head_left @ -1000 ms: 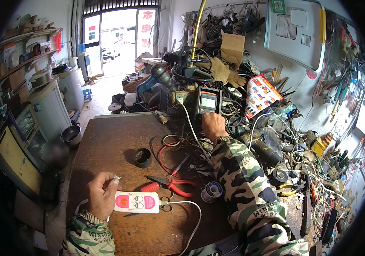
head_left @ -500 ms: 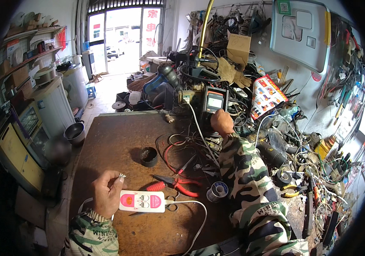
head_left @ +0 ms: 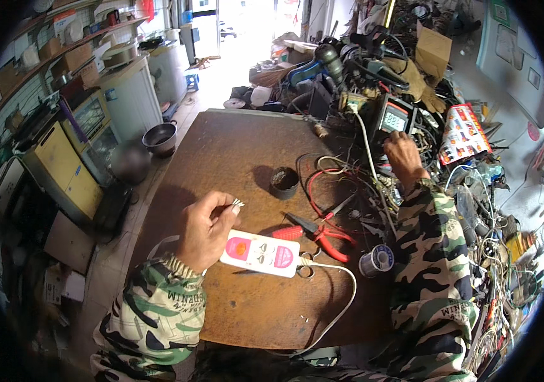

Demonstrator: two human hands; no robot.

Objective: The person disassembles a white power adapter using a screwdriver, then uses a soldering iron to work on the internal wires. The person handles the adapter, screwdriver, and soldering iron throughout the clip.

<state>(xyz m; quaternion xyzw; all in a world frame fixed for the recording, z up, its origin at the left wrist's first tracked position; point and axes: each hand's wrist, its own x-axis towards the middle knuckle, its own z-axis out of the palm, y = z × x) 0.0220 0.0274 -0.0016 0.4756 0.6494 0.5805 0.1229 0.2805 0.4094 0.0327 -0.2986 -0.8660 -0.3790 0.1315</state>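
My left hand (head_left: 208, 232) pinches a few short pale wire ends (head_left: 237, 204) between thumb and forefinger, beside a white power strip (head_left: 259, 253) with pink panels and a white cord. Red-handled pliers (head_left: 329, 242), a red screwdriver (head_left: 291, 232), partly hidden scissors (head_left: 307, 270) and a solder spool (head_left: 375, 260) lie around the strip. My right hand (head_left: 402, 154) has curled fingers on the lower front of a dark meter (head_left: 394, 118), whose lit display shows dark digits; the exact part gripped is hidden. A small dark cup (head_left: 283, 181) stands between my hands.
The wooden bench (head_left: 221, 146) holds tangled leads (head_left: 323, 184). A dense heap of cables, tools and parts fills the right side, with a cardboard box (head_left: 431, 54) atop. Left are shelves (head_left: 62, 44), cabinets (head_left: 62, 165) and a basin (head_left: 159, 139); a bright doorway stands behind.
The view has turned left and downward, shifting the scene right and up. Digits now show more clearly on the meter. Both hands keep about the same places relative to the bench.
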